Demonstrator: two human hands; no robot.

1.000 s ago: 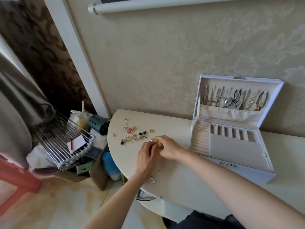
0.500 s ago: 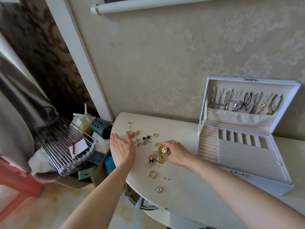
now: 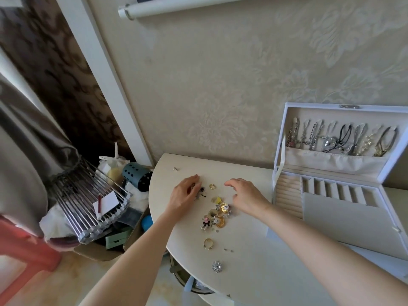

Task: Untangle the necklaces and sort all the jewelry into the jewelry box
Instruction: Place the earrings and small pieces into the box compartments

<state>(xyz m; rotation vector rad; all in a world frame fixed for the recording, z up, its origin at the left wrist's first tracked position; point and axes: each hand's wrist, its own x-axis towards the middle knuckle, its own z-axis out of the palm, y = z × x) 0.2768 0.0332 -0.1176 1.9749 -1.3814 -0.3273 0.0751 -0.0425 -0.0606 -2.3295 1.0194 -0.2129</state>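
- Left hand (image 3: 184, 196) lay palm-down on the table (image 3: 254, 272), fingers bent over small dark pieces (image 3: 202, 190) at its fingertips. Cannot tell if it pinched them or only touched them.
- Right hand (image 3: 248, 196) hovered low, fingers loosely curled and narrow, holding nothing visible.
- Gold ring (image 3: 212, 186) lay flat between the two hands, just off the left fingertips, touching neither hand.
- Jewelry pile (image 3: 217, 214) (gold, pearl and pink bits, a yellow piece on top) sat between the two wrists, close under the right thumb, pieces touching each other.
- Gold band (image 3: 208, 243) lay alone beside the left forearm, nearer the person than the pile.
- Silver flower piece (image 3: 217, 266) lay further down the same side, near the table edge.
- Tiny stud (image 3: 175, 168) sat beyond the left hand, apart from everything else.
- Jewelry box (image 3: 344, 219) stood open just past the right hand's outer side, its ring rolls (image 3: 288, 195) nearest that hand.
- Necklaces (image 3: 340, 140) hung in a row inside the upright lid, well beyond the right hand, ends tucked into the lid pocket.
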